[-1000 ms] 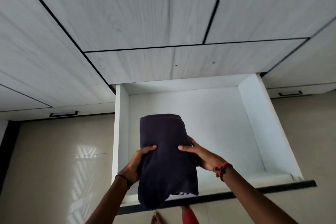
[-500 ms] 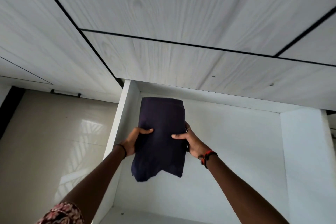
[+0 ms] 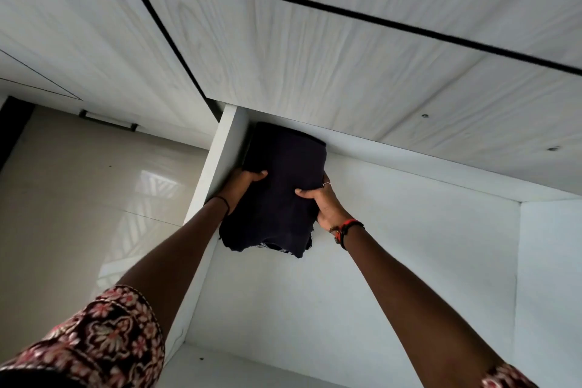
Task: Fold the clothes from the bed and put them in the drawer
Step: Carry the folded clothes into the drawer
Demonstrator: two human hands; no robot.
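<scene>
Drawer (image 3: 393, 261) floor open right of folded garment (image 3: 283, 198), cabinet front (image 3: 315, 72) overhanging rear

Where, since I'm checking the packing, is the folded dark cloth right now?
Head view: the folded dark cloth is in the far left corner of the open drawer, beside its left wall, gripped between the left hand and the right hand.

Drawer (image 3: 409, 261) front cropped; garment (image 3: 285, 192) underside hidden.

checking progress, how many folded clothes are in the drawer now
1: a dark folded garment, gripped by the left hand and right hand, at the drawer's back left corner. The drawer's front is partly out of view.
</scene>
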